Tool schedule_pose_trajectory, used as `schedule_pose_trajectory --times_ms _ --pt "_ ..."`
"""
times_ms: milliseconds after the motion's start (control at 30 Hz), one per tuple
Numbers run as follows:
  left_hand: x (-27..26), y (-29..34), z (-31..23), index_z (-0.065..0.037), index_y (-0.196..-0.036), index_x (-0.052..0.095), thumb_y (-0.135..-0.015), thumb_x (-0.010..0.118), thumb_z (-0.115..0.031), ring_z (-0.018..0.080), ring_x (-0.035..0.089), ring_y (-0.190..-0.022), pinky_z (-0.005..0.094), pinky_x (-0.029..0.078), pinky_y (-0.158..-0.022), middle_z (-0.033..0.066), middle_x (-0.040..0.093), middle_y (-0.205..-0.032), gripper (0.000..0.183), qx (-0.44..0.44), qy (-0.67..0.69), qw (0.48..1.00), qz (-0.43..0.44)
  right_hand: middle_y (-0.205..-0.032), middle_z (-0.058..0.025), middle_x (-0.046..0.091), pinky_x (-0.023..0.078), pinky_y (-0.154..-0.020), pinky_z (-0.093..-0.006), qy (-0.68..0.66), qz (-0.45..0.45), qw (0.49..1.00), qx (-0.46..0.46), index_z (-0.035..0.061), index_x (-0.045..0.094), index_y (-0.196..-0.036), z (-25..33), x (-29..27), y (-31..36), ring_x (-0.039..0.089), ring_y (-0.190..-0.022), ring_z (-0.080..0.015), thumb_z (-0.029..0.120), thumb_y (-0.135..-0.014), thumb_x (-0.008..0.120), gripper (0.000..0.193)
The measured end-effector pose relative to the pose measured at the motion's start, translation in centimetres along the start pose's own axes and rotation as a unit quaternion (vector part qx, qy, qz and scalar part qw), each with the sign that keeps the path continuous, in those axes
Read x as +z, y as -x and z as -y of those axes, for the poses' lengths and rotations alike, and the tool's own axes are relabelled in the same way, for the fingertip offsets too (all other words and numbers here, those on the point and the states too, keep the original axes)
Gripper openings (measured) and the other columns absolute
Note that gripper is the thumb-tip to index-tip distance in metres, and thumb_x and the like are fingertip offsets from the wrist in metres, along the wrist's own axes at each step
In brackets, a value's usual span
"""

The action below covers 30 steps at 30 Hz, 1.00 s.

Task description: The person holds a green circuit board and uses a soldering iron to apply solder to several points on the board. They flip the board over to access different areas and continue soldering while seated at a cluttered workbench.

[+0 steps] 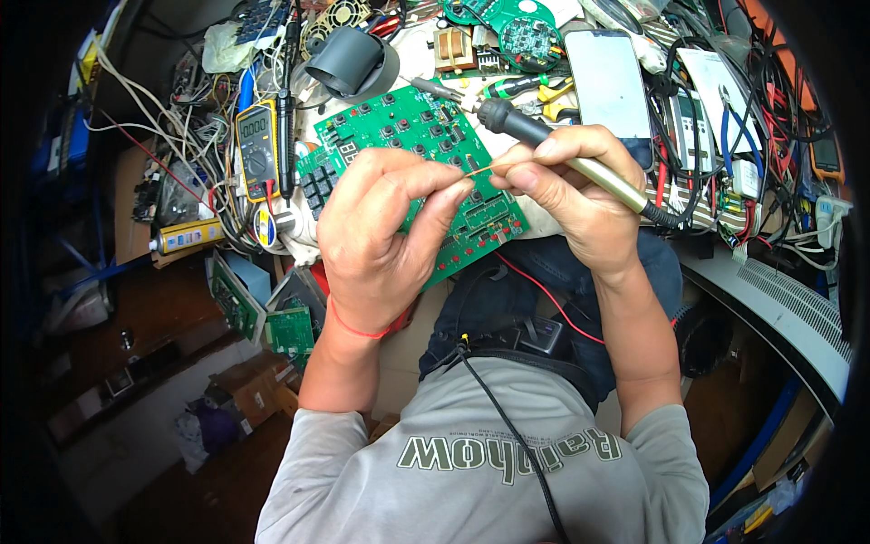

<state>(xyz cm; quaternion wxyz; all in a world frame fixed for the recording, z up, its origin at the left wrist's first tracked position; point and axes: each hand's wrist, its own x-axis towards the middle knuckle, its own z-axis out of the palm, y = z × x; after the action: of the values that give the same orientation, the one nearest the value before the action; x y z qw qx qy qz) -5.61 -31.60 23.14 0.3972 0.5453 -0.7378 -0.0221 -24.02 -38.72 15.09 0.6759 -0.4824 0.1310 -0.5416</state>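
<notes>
Thumb and forefinger of my left hand are pinched on one end of a thin copper-coloured wire. The other end is between the thumb and forefinger of my right hand. That same hand also holds what looks like a soldering iron, with a gold-coloured handle and a black front part pointing up and left; its tip does not show. Beneath both hands lies a green circuit board with push buttons, a digit display and black blocks along its left edge. My left hand hides part of it.
A yellow multimeter stands left of the board, beside tangled cables. Behind are a dark grey cylindrical holder, pliers and round green boards. A phone lies at the back right, near blue-handled pliers.
</notes>
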Motion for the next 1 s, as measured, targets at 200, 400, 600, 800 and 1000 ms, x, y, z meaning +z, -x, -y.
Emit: schedule_pose_trajectory --times_ms 200,400,600,800,1000 --pt "-0.2 1.3 -0.4 -0.002 -0.096 0.074 -0.08 0.084 0.004 0.0223 0.066 -0.075 0.0327 0.052 -0.064 0.0091 0.068 -0.084 0.02 -0.043 0.01 0.999 0.017 -0.099 -0.0155 0.078 0.063 -0.084 -0.0321 0.041 -0.012 0.999 -0.009 0.0012 0.063 -0.108 -0.5 0.0 0.3 0.077 -0.096 -0.0206 -0.005 -0.093 0.076 0.021" --pt "0.0 1.6 -0.4 -0.001 -0.098 0.076 -0.082 0.083 0.003 0.0219 0.069 -0.078 0.0321 0.054 -0.067 0.0099 0.071 -0.088 0.018 -0.115 0.04 0.992 0.033 -0.1 -0.0136 0.078 0.062 -0.08 -0.0292 0.086 -0.012 0.996 -0.016 0.0029 0.065 -0.105 -1.1 -0.1 0.6 0.078 -0.095 -0.0186 -0.004 -0.091 0.078 0.02" --pt "0.3 1.0 -0.1 -0.001 -0.096 0.077 -0.086 0.081 0.002 0.0198 0.068 -0.076 0.0308 0.054 -0.067 0.0098 0.072 -0.087 0.012 -0.165 0.051 0.984 0.046 -0.102 -0.0133 0.078 0.062 -0.083 -0.0303 0.07 -0.027 0.997 -0.003 0.0009 0.066 -0.111 -1.3 -0.3 0.7 0.078 -0.097 -0.0197 -0.004 -0.093 0.075 0.02" --pt "-1.5 -0.9 3.7 -0.002 -0.097 0.078 -0.087 0.081 -0.003 0.0164 0.065 -0.073 0.0295 0.052 -0.066 0.0085 0.069 -0.083 0.01 -0.166 -0.034 0.983 0.075 -0.108 -0.0181 0.079 0.06 -0.089 -0.0305 0.165 -0.068 0.984 -0.01 -0.0106 0.058 -0.139 -1.1 -2.1 0.4 0.075 -0.1 -0.0194 0.018 -0.109 0.06 0.042" --pt "-1.6 -2.8 6.9 -0.001 -0.097 0.08 -0.088 0.081 -0.007 0.0184 0.065 -0.073 0.0313 0.052 -0.067 0.0093 0.069 -0.084 0.011 -0.21 -0.048 0.968 0.129 -0.098 -0.0164 0.079 0.06 -0.082 -0.0282 0.163 -0.118 0.979 0.031 -0.009 0.061 -0.137 -2.0 -2.4 0.3 0.076 -0.092 -0.0165 0.03 -0.107 0.066 0.05"
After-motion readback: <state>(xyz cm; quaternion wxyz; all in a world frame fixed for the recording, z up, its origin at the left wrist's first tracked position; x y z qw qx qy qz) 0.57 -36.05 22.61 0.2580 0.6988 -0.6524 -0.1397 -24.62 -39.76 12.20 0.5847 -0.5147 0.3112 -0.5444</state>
